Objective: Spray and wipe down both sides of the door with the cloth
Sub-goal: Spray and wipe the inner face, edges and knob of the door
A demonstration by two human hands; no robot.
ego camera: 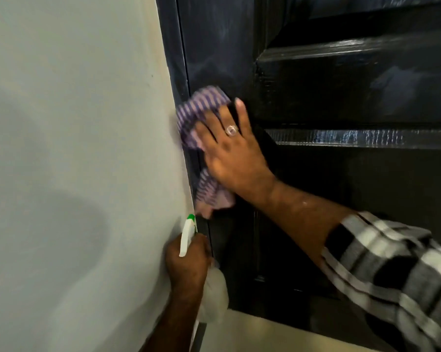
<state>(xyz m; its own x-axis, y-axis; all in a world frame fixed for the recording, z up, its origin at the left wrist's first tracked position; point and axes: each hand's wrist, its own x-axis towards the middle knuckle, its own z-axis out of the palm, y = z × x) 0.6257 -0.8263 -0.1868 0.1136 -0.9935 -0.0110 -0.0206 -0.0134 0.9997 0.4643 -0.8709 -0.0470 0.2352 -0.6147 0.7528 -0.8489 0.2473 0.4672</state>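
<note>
Two hands busy: right hand (pixel 233 151) fingers flat on cloth (pixel 201 115) against door (pixel 341 97); left hand (pixel 186 260) grips spray bottle (pixel 188 233) beside wall (pixel 74 123)

Pale floor (pixel 252 334) below the dark door (pixel 341 97).

Your right hand (pixel 233 151) presses the purple striped cloth (pixel 201 118) flat against the dark door (pixel 341 97), fingers (pixel 241 110) spread, beside the grey wall (pixel 74 123). Below, your left hand (pixel 187 260) grips a white spray bottle (pixel 188 232) with a green nozzle.
</note>
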